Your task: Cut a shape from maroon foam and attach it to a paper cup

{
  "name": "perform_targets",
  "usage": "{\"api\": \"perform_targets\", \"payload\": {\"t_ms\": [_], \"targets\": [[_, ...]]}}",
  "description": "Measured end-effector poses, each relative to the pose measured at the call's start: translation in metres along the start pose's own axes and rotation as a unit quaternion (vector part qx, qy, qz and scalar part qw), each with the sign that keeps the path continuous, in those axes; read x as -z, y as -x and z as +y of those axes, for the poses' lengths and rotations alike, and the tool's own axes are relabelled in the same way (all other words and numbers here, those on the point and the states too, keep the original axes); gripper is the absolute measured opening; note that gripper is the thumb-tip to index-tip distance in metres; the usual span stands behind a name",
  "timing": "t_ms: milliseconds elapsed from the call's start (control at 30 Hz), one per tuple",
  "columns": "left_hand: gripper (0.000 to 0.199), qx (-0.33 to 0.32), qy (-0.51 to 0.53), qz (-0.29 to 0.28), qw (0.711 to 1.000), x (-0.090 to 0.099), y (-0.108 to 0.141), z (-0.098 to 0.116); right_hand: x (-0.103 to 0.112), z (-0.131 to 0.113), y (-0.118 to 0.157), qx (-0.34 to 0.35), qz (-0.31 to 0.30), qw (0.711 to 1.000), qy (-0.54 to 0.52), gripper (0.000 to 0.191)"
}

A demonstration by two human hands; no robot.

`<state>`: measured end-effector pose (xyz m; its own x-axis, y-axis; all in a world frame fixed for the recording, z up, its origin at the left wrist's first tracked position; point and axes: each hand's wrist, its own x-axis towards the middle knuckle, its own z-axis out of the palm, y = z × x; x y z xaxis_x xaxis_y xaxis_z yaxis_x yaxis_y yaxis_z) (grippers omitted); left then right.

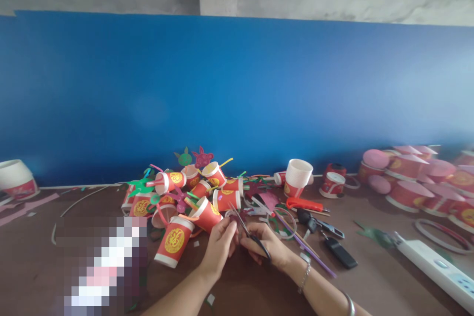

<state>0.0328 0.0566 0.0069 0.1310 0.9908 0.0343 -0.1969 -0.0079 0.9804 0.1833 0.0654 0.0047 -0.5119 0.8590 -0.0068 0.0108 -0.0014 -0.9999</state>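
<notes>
Scissors [249, 232] in right hand [265, 243] above brown table [177, 289], blue panel [237, 94] behind.

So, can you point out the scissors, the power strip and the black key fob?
Scissors [264, 249]: head view, black handle.
Power strip [425, 255]: head view, white casing.
Black key fob [339, 253]: head view, middle of body.

Two bare forearms reach in from the bottom edge, angled inward so the hands meet near the lower center. The left hand [222, 241] is raised on its wrist, thumb and index finger pinched together at the tips, pointing up and away from the body. The right hand [267, 244] is just beside it, fingers curled inward in a closed grip, knuckles upward, its forearm slanting down to the right. Both wrists look nearly straight.
</notes>
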Motion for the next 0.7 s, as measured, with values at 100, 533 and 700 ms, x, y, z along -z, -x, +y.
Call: {"api": "perform_targets", "payload": {"t_ms": [100,533,700], "targets": [[0.039,0.003,0.004,0.003,1.0,-0.0003,0.0003,0.0013,0.0012,0.0015,-0.0002,0.002,-0.002,1.0,0.002,0.037],[0.042,-0.005,-0.002,0.011,1.0,0.0005,-0.0005,0.0014,0.0023,-0.0001,-0.0002,0.004,-0.012,1.0,0.015,0.034],[0.044,-0.001,-0.011,0.021,1.0,0.0006,-0.0005,0.0017,0.002,-0.0027,0.0002,-0.004,-0.011,1.0,0.025,0.034]]}}
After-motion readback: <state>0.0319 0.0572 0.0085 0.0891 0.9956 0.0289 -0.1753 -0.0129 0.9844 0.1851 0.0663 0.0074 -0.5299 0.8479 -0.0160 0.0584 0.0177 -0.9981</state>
